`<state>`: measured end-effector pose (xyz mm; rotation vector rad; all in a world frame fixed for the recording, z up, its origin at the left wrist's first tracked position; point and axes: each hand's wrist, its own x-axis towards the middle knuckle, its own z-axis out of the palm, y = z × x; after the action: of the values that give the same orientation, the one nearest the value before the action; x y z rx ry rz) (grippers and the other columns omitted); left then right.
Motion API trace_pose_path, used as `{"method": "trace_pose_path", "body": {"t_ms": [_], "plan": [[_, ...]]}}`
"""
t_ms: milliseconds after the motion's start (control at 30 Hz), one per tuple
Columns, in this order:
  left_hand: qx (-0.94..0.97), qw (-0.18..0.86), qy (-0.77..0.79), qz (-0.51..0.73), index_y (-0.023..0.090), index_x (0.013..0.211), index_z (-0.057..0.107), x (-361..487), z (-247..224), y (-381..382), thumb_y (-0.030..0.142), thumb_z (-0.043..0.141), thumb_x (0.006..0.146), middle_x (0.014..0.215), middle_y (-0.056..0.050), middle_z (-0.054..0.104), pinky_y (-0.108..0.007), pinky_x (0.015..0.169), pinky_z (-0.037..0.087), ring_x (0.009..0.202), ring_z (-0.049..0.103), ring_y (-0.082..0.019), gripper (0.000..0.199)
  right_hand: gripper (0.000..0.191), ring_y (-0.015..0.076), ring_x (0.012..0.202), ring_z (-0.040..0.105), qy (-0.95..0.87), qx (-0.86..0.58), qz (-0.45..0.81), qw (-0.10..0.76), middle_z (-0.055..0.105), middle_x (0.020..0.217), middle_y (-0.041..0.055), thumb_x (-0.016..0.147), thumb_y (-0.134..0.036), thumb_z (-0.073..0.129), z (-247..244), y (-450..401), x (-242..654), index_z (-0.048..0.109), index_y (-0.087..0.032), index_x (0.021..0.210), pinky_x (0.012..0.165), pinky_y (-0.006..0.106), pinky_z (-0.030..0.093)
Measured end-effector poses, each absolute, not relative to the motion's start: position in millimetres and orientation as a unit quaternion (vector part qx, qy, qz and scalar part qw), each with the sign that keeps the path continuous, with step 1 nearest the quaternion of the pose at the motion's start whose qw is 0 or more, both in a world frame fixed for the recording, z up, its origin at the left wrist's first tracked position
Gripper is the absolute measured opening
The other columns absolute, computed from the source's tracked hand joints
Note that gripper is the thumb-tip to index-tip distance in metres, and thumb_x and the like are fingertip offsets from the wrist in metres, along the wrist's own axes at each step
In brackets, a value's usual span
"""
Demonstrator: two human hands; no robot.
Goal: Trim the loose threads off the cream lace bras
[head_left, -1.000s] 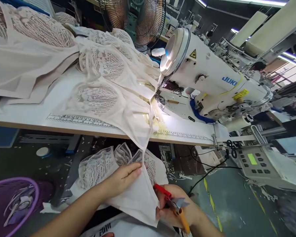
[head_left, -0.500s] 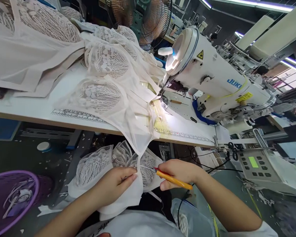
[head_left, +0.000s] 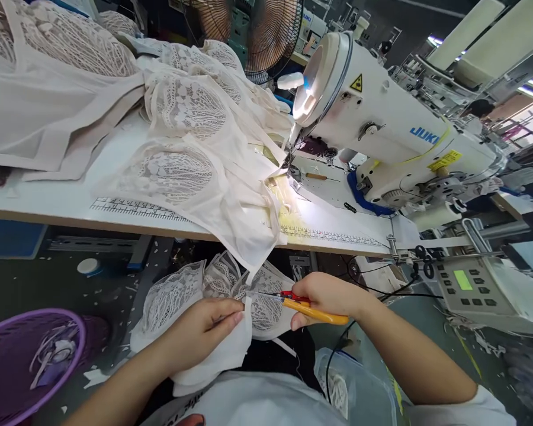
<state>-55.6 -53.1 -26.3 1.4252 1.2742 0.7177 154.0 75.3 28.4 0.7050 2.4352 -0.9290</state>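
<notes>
My left hand [head_left: 199, 331] pinches the edge of a white lace bra piece [head_left: 171, 302] lying over my lap. In my right hand [head_left: 326, 299] are small scissors with orange and red handles [head_left: 322, 312]; their thin blades point left, at the white strap end by my left fingertips. Just above the blades hangs the pointed tip of another white lace garment [head_left: 249, 236], which drapes over the table edge from a pile.
Behind the table [head_left: 115, 222] edge stands a white sewing machine [head_left: 382, 118] with its lamp lit. A fan [head_left: 242, 35] is at the back, a purple basket [head_left: 77, 337] at lower left, a control box [head_left: 475, 284] at right, a clear bin [head_left: 359, 384] below.
The white strip that ran from the hanging garment to my left hand is now parted at the scissors. The scissors' handles have spread slightly, and the view has shifted a little.
</notes>
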Motion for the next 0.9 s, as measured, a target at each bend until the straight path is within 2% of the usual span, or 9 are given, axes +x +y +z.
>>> {"method": "trace_pose_path", "body": {"t_ms": [100,200,267,400,500,567,667,767,900], "plan": [[0.585,0.484,0.553,0.344,0.021,0.075,0.058,-50,-21,-52,0.032,0.041,0.082,0.07,0.002,0.062,-0.021,0.065,0.045,0.067,0.057,-0.014,0.021,0.052,0.0096,0.051,0.035,0.835,0.287,-0.462,0.087,0.039,0.056,-0.0036,0.066,-0.069,0.051,14,62,159,0.044,-0.018,0.059,0.046,0.021,0.028],[0.56,0.449,0.577,0.389,0.023,0.072,0.05,-39,-14,-50,0.034,0.043,0.081,0.058,0.005,0.052,-0.019,0.046,0.039,0.049,0.048,-0.011,0.017,0.05,0.0119,0.062,0.044,0.722,0.287,-0.622,-0.097,0.051,0.07,0.0007,0.075,-0.067,0.042,-14,40,155,0.051,-0.017,0.073,0.054,0.023,0.036],[0.548,0.438,0.589,0.401,0.023,0.069,0.049,-31,-10,-48,0.034,0.044,0.081,0.056,0.005,0.048,-0.019,0.041,0.035,0.046,0.043,-0.01,0.017,0.047,0.011,0.061,0.044,0.618,0.278,-0.718,-0.158,0.051,0.07,0.0001,0.073,-0.064,0.047,-33,27,149,0.05,-0.017,0.073,0.053,0.022,0.036],[0.588,0.407,0.561,0.418,0.022,0.07,0.052,-24,-7,-40,0.025,0.049,0.079,0.072,0.0,0.057,-0.02,0.055,0.042,0.064,0.053,-0.012,0.011,0.049,0.0078,0.051,0.04,0.53,0.252,-0.79,-0.179,0.045,0.058,-0.0035,0.058,-0.062,0.062,-50,18,146,0.049,-0.016,0.067,0.047,0.02,0.034],[0.639,0.405,0.514,0.404,0.022,0.072,0.054,-26,-9,-34,0.018,0.052,0.077,0.085,-0.003,0.061,-0.023,0.067,0.045,0.08,0.058,-0.016,0.007,0.032,0.0074,0.05,0.043,0.517,0.241,-0.805,-0.165,0.047,0.06,-0.0036,0.062,-0.041,0.066,-42,19,157,0.05,-0.015,0.071,0.046,0.019,0.036],[0.659,0.403,0.506,0.385,0.022,0.071,0.054,-28,-10,-31,0.016,0.053,0.076,0.089,-0.004,0.062,-0.024,0.069,0.046,0.085,0.058,-0.017,0.008,0.022,0.0063,0.047,0.04,0.522,0.263,-0.793,-0.171,0.045,0.057,-0.0055,0.065,-0.029,0.063,-35,20,164,0.048,-0.017,0.074,0.042,0.017,0.033],[0.671,0.398,0.515,0.356,0.022,0.069,0.056,-26,-12,-28,0.016,0.054,0.076,0.085,-0.003,0.062,-0.022,0.067,0.046,0.082,0.058,-0.016,0.009,0.018,0.0054,0.044,0.036,0.554,0.304,-0.748,-0.201,0.042,0.056,-0.0072,0.068,-0.023,0.059,-26,21,170,0.044,-0.018,0.076,0.039,0.016,0.03],[0.657,0.412,0.533,0.338,0.022,0.068,0.057,-22,-13,-27,0.018,0.055,0.076,0.073,0.0,0.061,-0.019,0.062,0.045,0.073,0.057,-0.013,0.009,0.016,0.006,0.05,0.038,0.632,0.316,-0.668,-0.233,0.046,0.061,-0.0049,0.068,-0.02,0.058,-20,22,172,0.042,-0.018,0.071,0.045,0.017,0.033],[0.624,0.42,0.568,0.334,0.021,0.067,0.057,-17,-12,-26,0.023,0.056,0.075,0.071,0.0,0.061,-0.021,0.059,0.045,0.066,0.057,-0.013,0.008,0.016,0.0073,0.055,0.041,0.684,0.315,-0.613,-0.241,0.048,0.066,-0.0032,0.07,-0.023,0.057,-15,25,174,0.042,-0.018,0.068,0.05,0.019,0.036]]}}
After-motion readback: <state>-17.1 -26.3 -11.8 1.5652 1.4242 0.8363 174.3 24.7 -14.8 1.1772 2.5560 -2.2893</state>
